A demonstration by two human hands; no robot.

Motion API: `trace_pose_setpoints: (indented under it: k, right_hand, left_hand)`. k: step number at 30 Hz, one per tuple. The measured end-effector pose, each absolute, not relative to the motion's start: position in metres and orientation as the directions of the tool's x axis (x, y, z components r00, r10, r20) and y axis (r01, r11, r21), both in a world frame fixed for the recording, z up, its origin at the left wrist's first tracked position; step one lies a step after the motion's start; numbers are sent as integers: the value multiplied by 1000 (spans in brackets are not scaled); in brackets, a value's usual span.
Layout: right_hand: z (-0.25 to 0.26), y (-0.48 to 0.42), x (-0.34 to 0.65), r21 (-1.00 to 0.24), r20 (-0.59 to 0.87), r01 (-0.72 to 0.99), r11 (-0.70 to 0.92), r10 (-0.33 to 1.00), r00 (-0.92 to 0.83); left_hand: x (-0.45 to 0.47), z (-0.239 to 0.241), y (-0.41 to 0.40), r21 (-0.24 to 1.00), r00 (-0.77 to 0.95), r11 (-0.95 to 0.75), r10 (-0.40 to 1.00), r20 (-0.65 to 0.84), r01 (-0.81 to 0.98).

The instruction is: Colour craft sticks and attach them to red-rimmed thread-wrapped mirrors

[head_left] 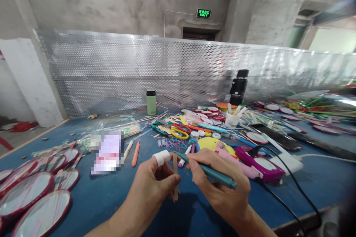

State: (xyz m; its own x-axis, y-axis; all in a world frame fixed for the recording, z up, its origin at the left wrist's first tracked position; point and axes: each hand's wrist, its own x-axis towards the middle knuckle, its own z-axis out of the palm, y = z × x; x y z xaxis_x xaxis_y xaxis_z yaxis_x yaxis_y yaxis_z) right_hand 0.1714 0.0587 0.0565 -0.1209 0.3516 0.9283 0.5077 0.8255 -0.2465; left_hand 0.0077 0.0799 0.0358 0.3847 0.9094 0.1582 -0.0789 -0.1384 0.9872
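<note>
My left hand point(160, 181), with a white wrap on one finger, pinches a thin wooden craft stick point(175, 177) held upright above the blue table. In my right hand point(222, 185) is a teal marker point(218, 176), gripped like a pen, its tip pointing left and close to the top of the stick. Whether the tip touches the wood I cannot tell. Just behind the hands lie a magenta-tipped marker point(185, 155) and a pink and yellow fan-like item point(222, 150). An orange marker point(135, 153) rests left of my left hand.
Round red-rimmed mirrors or discs point(41, 213) cover the table's left side. A blurred phone point(108, 153) lies nearby. Scissors point(179, 132), a green bottle point(151, 102), a black flask point(239, 87) and a white cup point(232, 119) stand behind. Black cables point(292, 174) and a purple device point(260, 164) are right.
</note>
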Motion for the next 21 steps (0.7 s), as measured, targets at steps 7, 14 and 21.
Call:
trace_pose_setpoints:
  k: [7, 14, 21]
  right_hand:
    - [56, 59, 170, -259, 918, 499, 827, 372, -140]
    - [54, 60, 172, -244, 926, 483, 841, 351, -143]
    - [56, 58, 171, -245, 929, 494, 834, 347, -126]
  left_hand:
    - [8, 37, 80, 986, 377, -148, 911, 168, -79]
    - [8, 36, 80, 986, 373, -136, 914, 163, -98]
    - [8, 36, 80, 986, 389, -145, 906, 167, -84]
